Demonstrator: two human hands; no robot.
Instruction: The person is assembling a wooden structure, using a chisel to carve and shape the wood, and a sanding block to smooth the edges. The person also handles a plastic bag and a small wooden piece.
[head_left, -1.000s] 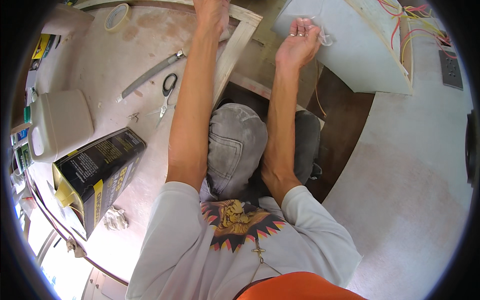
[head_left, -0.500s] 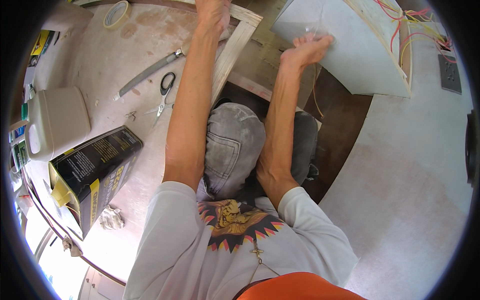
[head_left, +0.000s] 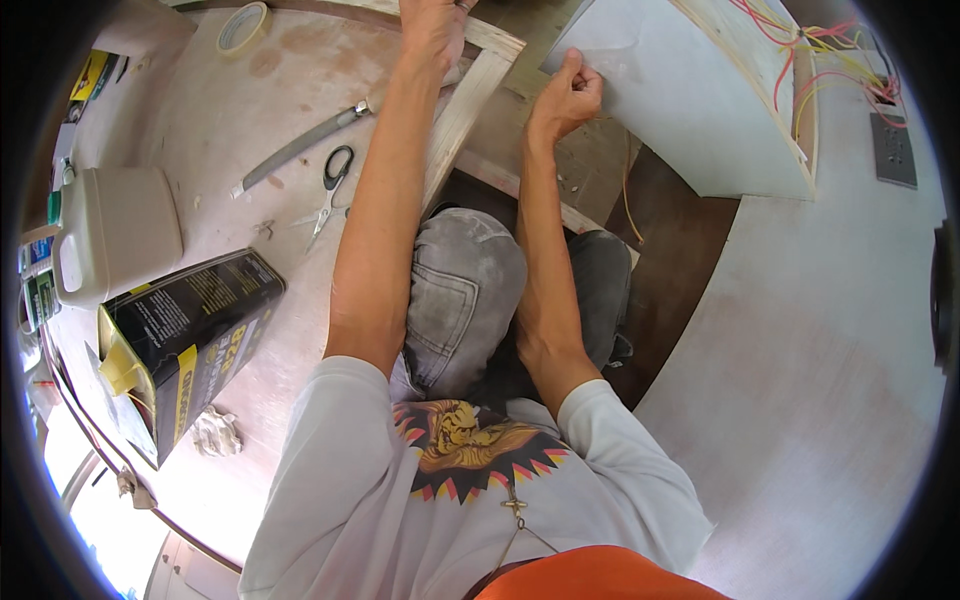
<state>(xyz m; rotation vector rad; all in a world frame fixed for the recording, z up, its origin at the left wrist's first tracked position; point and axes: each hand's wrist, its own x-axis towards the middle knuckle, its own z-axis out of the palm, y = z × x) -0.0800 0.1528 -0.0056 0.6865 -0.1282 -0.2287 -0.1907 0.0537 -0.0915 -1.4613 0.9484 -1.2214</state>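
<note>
My left hand [head_left: 432, 32] is at the top edge of the picture, over the corner of a pale wooden frame [head_left: 480, 80]. Its fingers are mostly cut off from view, so what they hold cannot be seen. My right hand [head_left: 568, 98] is closed, thumb pressed to curled fingers, by the left edge of a pale grey panel [head_left: 690, 100]. A shiny, wrinkled clear patch [head_left: 615, 62], perhaps film, shows on the panel beside that hand. Whatever is between the right fingers is too small to make out.
On the left worktop [head_left: 290, 60] lie a curved rasp [head_left: 300, 148], scissors [head_left: 328, 190], a tape roll [head_left: 243, 28] and a crumpled rag [head_left: 216, 432]. A beige jug [head_left: 120, 230] and black rectangular can [head_left: 200, 320] stand there. Loose wires [head_left: 815, 40] and a dark socket plate [head_left: 892, 150] are right.
My right hand has moved left across the panel to its left edge, and its fingers have curled in. My left hand has shifted only slightly.
</note>
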